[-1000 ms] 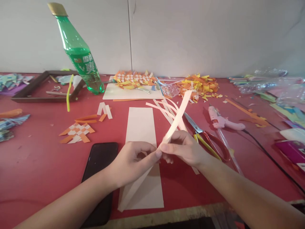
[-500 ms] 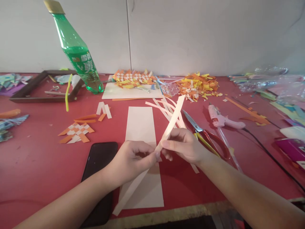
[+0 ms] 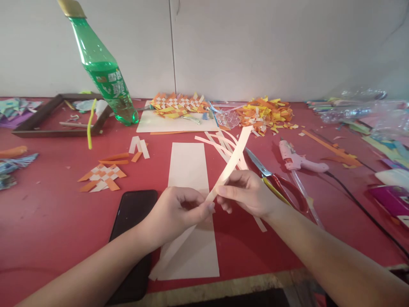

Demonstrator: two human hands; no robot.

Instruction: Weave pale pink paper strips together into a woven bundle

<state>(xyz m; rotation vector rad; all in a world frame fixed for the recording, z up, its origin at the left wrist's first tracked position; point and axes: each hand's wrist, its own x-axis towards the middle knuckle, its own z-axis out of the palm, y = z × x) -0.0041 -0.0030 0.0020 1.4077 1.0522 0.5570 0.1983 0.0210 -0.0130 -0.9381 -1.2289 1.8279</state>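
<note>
- While its upper part is raised toward the wall, a long pale paper strip point(image 3: 235, 155) is held by both hands above a white paper sheet point(image 3: 188, 164); its lower part is slanted across the sheet's near left corner.
- The strip is pinched between the thumb and fingers of the left hand point(image 3: 183, 209), which are closed on it.
- Just above that hold, the strip is also clamped by the thumb and fingers of the right hand point(image 3: 247, 194).
- The sheet is laid flat on the red table point(image 3: 47, 238), and a black phone point(image 3: 132, 217) beside it is partly covered by the left forearm.
- Loose pale strips point(image 3: 219, 147) are spread behind and below the right hand, with scissors point(image 3: 265, 170) placed just beside them.
- Farther right, a pink glue gun point(image 3: 295, 162) is laid on its side.
- An orange-and-white woven piece point(image 3: 104, 175) is set beyond the phone, to its left.
- Toward the wall, a green bottle point(image 3: 105, 81) is placed by a dark frame point(image 3: 38, 115), and orange and yellow woven work point(image 3: 179, 104) is rested on a white board point(image 3: 172, 124), near a heap of paper scraps point(image 3: 266, 113).
</note>
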